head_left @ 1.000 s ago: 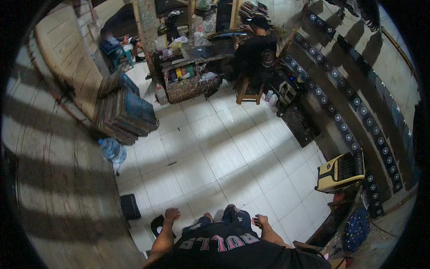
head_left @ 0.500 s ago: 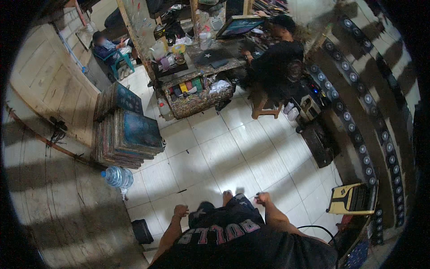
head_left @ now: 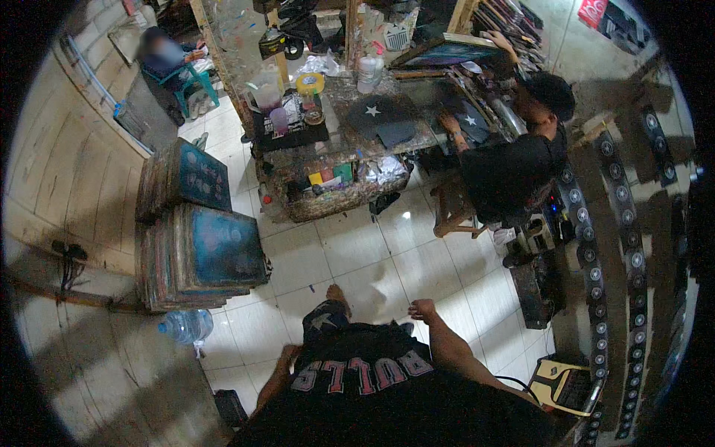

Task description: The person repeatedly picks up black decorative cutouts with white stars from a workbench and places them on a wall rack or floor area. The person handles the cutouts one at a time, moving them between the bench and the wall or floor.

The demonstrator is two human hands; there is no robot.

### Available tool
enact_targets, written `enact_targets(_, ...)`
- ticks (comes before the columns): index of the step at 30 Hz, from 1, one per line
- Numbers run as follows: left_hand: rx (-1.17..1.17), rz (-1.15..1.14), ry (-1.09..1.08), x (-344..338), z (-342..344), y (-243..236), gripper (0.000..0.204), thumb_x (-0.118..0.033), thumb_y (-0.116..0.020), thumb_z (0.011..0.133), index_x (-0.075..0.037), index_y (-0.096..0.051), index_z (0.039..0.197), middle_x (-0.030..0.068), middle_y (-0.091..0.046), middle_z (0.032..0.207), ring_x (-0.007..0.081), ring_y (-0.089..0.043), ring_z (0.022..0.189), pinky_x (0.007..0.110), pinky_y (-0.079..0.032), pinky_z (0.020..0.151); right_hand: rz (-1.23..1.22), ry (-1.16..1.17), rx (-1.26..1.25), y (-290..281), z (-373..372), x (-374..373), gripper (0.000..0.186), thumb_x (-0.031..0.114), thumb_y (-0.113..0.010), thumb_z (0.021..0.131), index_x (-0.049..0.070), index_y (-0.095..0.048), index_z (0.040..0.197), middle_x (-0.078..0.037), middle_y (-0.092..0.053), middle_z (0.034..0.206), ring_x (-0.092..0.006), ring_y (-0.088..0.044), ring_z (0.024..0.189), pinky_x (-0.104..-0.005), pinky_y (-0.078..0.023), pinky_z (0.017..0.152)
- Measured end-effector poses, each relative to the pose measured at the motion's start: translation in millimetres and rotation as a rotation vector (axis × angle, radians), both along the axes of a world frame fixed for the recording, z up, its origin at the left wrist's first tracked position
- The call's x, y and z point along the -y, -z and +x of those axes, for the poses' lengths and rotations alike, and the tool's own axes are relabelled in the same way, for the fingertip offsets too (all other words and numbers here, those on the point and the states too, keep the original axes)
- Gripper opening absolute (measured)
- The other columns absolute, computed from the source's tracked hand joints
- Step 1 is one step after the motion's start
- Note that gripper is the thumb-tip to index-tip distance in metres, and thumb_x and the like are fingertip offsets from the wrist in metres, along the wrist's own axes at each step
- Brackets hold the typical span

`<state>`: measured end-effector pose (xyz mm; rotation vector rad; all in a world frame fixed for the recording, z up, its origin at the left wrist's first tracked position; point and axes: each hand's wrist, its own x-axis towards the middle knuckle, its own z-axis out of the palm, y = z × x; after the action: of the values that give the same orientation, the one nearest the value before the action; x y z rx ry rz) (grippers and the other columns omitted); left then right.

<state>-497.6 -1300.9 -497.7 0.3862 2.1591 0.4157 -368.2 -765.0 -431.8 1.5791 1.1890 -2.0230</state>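
My right hand (head_left: 422, 309) hangs in front of me over the tiled floor, its fingers loosely bent and a little apart, with nothing visible in it. My left hand (head_left: 290, 353) is low beside the hem of my dark shirt (head_left: 357, 372), and its fingers are mostly hidden. Neither hand touches any object that I can see. One bare foot (head_left: 337, 294) is stepping out ahead of me on the tiles. Ahead stands a paint-stained workbench (head_left: 342, 167) bearing dark fabric pieces (head_left: 372, 112) with white stars.
At the bench a co-worker (head_left: 514, 164) holds up a framed printing screen (head_left: 454, 52). Left are stacked screens (head_left: 197, 246) and a large water bottle (head_left: 186, 326). A stool (head_left: 453, 212) stands by the bench; a yellow-black case (head_left: 564, 387) lies right. Someone sits far left (head_left: 167, 59).
I have moved forward, so the bench and co-worker appear nearer. My right hand has swung forward, while my left has drawn back beside my shirt. One foot now reaches ahead.
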Motion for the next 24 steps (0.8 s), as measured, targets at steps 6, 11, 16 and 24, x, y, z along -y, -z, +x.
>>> enact_targets(6,0.124,0.772,-0.82,-79,-276,-67,0.023,-0.02,-0.053,0.091,0.0,-0.058,0.101,0.0119,-0.066,0.088,0.0187,-0.065,0.067,0.029,-0.052,0.056,1.178,-1.406,-0.224,-5,-183,-34,0.03,0.033,-0.064,0.079,0.013,-0.066,0.102,-0.012,-0.068,0.096,-0.0279,-0.066,0.088,-0.0398,-0.054,0.072)
enact_targets(11,0.124,0.733,-1.171,-184,-376,-196,0.018,-0.018,-0.056,0.091,-0.002,-0.057,0.1,0.0094,-0.066,0.085,0.016,-0.064,0.068,0.026,-0.051,0.057,-0.025,0.128,-0.292,-29,-342,-91,0.039,0.023,-0.057,0.087,0.003,-0.051,0.12,-0.016,-0.064,0.098,-0.0279,-0.064,0.083,-0.0384,-0.054,0.073)
enact_targets(16,0.058,0.45,-1.086,-178,-349,-153,0.017,-0.016,-0.054,0.092,-0.001,-0.061,0.096,0.0081,-0.066,0.083,0.0148,-0.063,0.065,0.024,-0.048,0.054,-0.131,0.208,-0.479,-20,-513,-154,0.022,0.022,-0.054,0.09,0.006,-0.05,0.105,-0.011,-0.062,0.094,-0.0238,-0.06,0.082,-0.0364,-0.052,0.07)
enact_targets(24,0.478,0.278,-1.33,-186,-257,-194,0.031,-0.025,-0.058,0.089,-0.001,-0.058,0.109,0.0132,-0.067,0.098,0.0224,-0.067,0.076,0.033,-0.051,0.061,-0.337,0.769,-0.478,8,-660,-183,0.016,0.019,-0.055,0.091,0.005,-0.055,0.083,-0.007,-0.059,0.075,-0.017,-0.056,0.065,-0.0306,-0.049,0.058)
